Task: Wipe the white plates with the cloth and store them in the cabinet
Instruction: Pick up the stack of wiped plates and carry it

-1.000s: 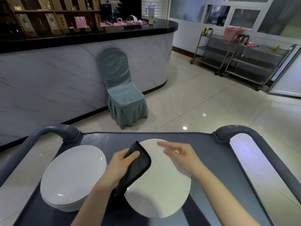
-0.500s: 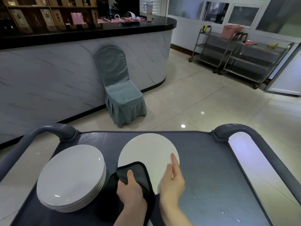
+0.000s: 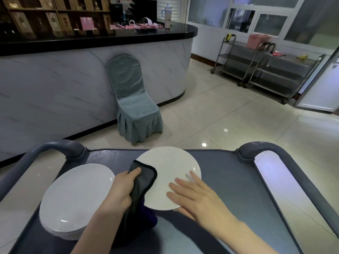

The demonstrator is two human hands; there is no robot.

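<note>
A single white plate [image 3: 170, 169] is held slightly tilted above the top of a grey cart [image 3: 229, 189]. My left hand [image 3: 122, 191] grips a dark grey cloth [image 3: 144, 182] and presses it on the plate's left side. My right hand [image 3: 196, 197] steadies the plate at its near right edge, fingers spread flat over its face and the palm at the rim. To the left on the cart rests a stack of several white plates [image 3: 73, 197].
The cart has raised grey handles at the left [image 3: 55, 147] and right [image 3: 271, 149]. Beyond it stand a chair with a teal cover [image 3: 132, 99], a curved marble-fronted counter [image 3: 64, 85] and steel trolleys [image 3: 266, 66] at the far right on a tiled floor.
My left hand has slid the cloth from the plate's near edge up to its left side. My right hand has shifted from the plate's near middle to its near right edge, fingers now spread.
</note>
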